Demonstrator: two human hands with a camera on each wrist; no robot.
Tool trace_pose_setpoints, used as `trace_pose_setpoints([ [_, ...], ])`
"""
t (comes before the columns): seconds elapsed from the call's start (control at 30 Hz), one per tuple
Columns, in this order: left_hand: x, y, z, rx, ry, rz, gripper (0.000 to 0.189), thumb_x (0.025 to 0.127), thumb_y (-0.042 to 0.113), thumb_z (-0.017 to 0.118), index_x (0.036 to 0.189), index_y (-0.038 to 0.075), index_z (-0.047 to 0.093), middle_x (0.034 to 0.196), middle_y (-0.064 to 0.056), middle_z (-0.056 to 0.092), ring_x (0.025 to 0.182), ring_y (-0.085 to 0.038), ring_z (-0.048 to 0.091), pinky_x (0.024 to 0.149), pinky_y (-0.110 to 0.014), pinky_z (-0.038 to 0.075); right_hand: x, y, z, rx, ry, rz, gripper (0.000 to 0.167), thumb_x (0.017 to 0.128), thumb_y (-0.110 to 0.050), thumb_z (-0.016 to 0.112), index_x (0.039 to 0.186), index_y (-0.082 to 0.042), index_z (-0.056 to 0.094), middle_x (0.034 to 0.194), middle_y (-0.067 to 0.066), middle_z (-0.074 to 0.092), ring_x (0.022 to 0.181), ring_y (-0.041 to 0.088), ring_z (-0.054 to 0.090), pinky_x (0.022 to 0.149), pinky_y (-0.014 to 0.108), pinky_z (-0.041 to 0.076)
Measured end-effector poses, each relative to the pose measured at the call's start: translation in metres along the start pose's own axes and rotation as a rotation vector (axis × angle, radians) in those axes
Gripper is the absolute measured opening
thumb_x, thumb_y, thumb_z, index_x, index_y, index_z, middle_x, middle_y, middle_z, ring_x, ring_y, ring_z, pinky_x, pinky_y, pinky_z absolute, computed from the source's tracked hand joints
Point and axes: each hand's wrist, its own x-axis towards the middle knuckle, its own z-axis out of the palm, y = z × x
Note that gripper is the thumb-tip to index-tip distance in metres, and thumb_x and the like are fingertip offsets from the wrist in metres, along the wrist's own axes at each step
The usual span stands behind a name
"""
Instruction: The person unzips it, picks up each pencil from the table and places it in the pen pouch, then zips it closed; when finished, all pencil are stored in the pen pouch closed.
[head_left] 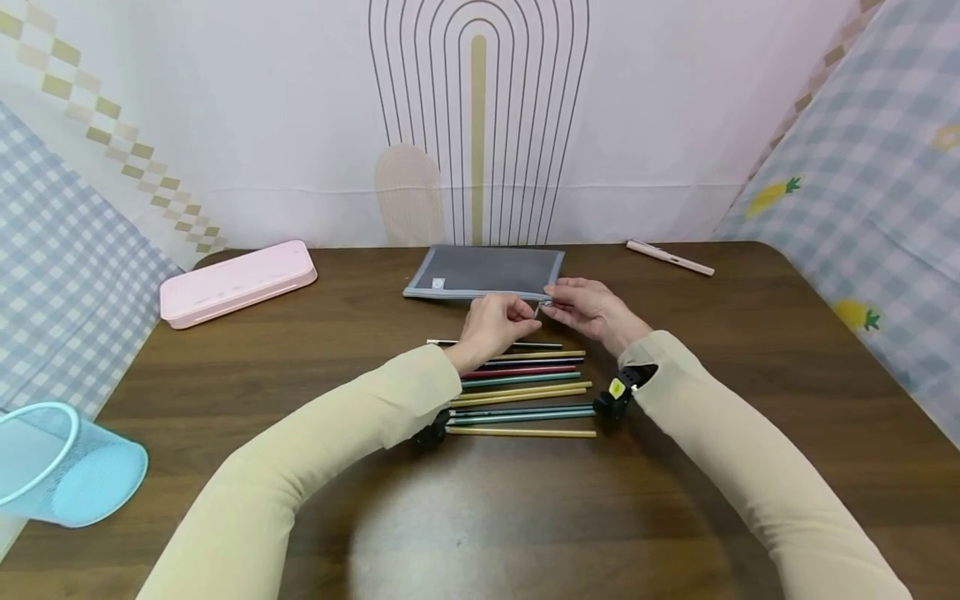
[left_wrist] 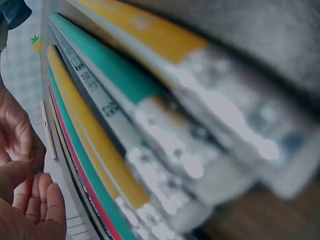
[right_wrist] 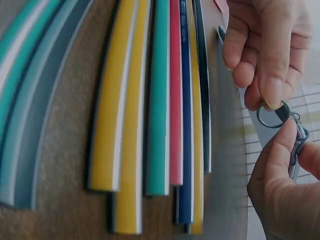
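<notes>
A grey zip pouch [head_left: 491,268] with a pale blue edge lies at the back of the table. My left hand [head_left: 491,327] pinches the round ring [right_wrist: 269,116] of its zipper pull, at the pouch's front right corner. Beside it, my right hand [head_left: 592,310] pinches the corner at the zipper end [right_wrist: 299,145]. The two hands almost meet there. Several pencils [head_left: 525,432] in yellow, green, red and dark blue lie in a row under and in front of my hands. Their ferrules and erasers [left_wrist: 170,200] face left.
At the back left lies a pink case [head_left: 238,283]. A light pink pen [head_left: 670,257] is at the back right. On the left edge a light blue mesh cup [head_left: 101,475] lies on its side. Patterned cloths [head_left: 300,125] hang behind and at both sides.
</notes>
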Motion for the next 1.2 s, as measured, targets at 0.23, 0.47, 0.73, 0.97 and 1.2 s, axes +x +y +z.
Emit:
trace_pose_setpoints([
  [0.23,-0.001,-0.004,-0.006,-0.022,0.038,0.005,0.009,0.089,0.020,0.066,0.086,0.012,0.071,0.083,0.000,0.070,0.072,-0.011,0.062,0.061,-0.021,0.048,0.001,0.004,0.000,-0.028,0.020,-0.024,0.020,0.095,-0.001,0.048,0.111,-0.010,0.039,0.092,0.004,0.048,0.071,0.009,0.056,0.068,0.016,0.054],
  [0.47,0.002,-0.013,-0.017,-0.020,0.029,0.000,0.009,0.090,0.017,0.063,0.090,0.009,0.068,0.081,-0.003,0.072,0.070,-0.013,0.067,0.061,-0.021,0.050,0.001,0.005,-0.002,-0.081,0.049,-0.050,0.020,0.095,-0.001,0.049,0.110,-0.010,0.039,0.099,0.006,0.042,0.072,0.010,0.054,0.067,0.017,0.054],
  [0.73,0.005,-0.037,-0.045,0.088,0.089,0.005,0.007,0.086,0.013,0.065,0.086,0.009,0.071,0.080,-0.004,0.072,0.069,-0.014,0.065,0.061,-0.022,0.048,0.001,0.002,-0.015,-0.179,0.070,-0.065,0.053,0.096,-0.002,0.047,0.144,0.000,0.024,0.100,0.005,0.042,0.069,0.008,0.051,0.064,0.014,0.052],
  [0.97,0.002,-0.057,-0.072,0.153,0.126,0.018,0.008,0.084,0.013,0.066,0.085,0.008,0.072,0.082,-0.006,0.072,0.078,-0.018,0.066,0.072,-0.030,0.050,0.001,-0.003,-0.025,-0.215,0.111,-0.063,0.034,0.096,-0.004,0.049,0.128,-0.006,0.040,0.096,0.004,0.044,0.067,0.008,0.051,0.063,0.015,0.051],
  [1.2,-0.003,-0.077,-0.095,0.182,0.177,-0.008,0.009,0.083,0.013,0.066,0.085,0.006,0.072,0.082,-0.008,0.073,0.078,-0.020,0.065,0.067,-0.028,0.046,-0.002,-0.008,-0.038,-0.198,0.131,-0.064,0.016,0.095,-0.003,0.049,0.107,-0.012,0.044,0.090,0.002,0.046,0.066,0.008,0.051,0.063,0.016,0.052],
])
